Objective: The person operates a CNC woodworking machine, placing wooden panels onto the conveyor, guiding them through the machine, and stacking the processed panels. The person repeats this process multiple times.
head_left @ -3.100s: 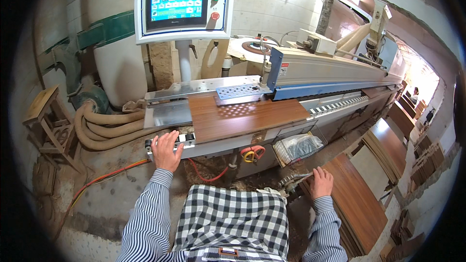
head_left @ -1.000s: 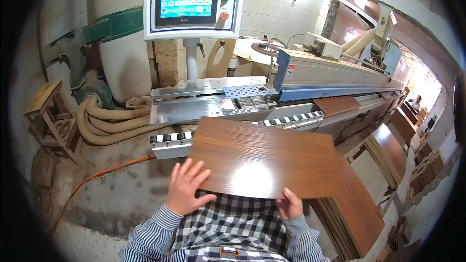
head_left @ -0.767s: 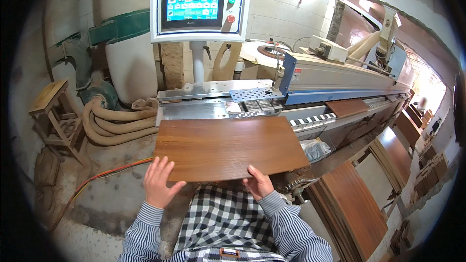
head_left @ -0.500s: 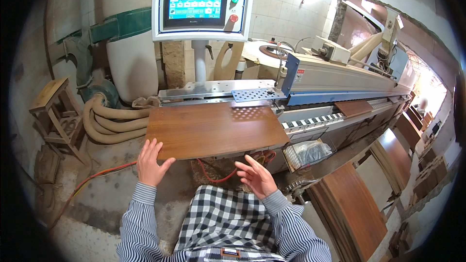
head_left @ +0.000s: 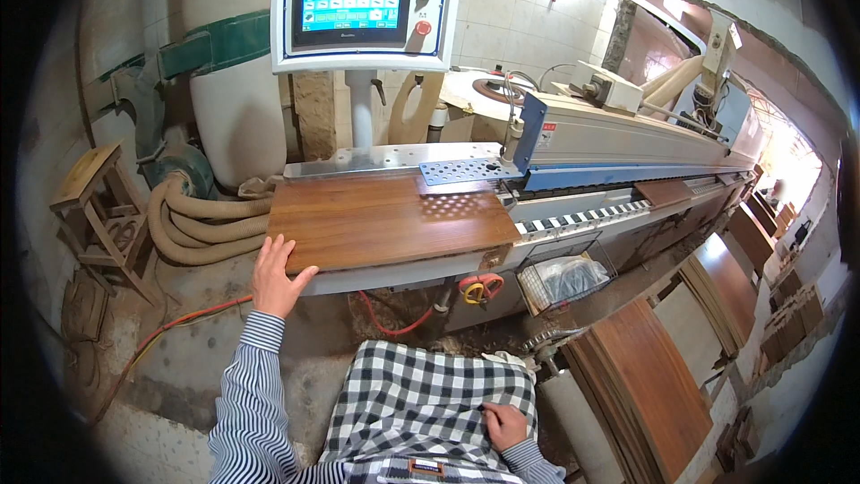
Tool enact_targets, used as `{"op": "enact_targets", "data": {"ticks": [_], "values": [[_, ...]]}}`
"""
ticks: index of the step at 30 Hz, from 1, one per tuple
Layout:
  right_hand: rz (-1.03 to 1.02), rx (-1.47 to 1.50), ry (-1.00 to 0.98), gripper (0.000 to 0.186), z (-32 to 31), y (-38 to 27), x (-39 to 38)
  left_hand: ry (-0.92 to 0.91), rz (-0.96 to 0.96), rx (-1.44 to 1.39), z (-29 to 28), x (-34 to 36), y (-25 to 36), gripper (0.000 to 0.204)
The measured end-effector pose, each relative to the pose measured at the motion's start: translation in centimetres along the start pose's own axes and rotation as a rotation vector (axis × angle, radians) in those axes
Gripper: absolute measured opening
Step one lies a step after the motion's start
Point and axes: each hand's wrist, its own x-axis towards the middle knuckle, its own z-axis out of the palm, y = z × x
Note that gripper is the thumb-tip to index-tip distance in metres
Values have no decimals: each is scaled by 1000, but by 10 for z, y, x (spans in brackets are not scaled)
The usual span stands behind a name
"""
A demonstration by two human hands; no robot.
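The left hand (head_left: 279, 276), thumb wide of its fingers, touches the near left corner of a wood-grain panel (head_left: 376, 226). The right hand (head_left: 507, 426) curls by the checkered apron (head_left: 421, 385); whether it grips anything, I cannot tell. The panel lies flat on the edge bander's table (head_left: 358, 161), beside a perforated plate (head_left: 459, 170).

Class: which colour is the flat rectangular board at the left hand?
The board is reddish brown; head view.
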Motion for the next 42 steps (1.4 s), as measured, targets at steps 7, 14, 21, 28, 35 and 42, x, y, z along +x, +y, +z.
{"op": "enact_targets", "data": {"ticks": [7,14,21,28,35,42], "values": [[29,-38,-48,20,-6,-14,6,17,-22,-44,-9,-12,-11,52],[17,-20,-30,18,-4,-12,6,66,-93,-187,-11,-19,-37,41],[12,-30,-43,18,-4,-11,6,66,-96,-201,-12,-17,-39,41],[19,-30,-49,17,-4,-11,7,80,-60,-124,-14,-16,-29,42],[17,-30,-52,17,-5,-14,8,89,-30,-91,3,-11,-3,42],[84,25,-17,19,-5,-13,8,82,27,-106,35,-5,43,44]]}}
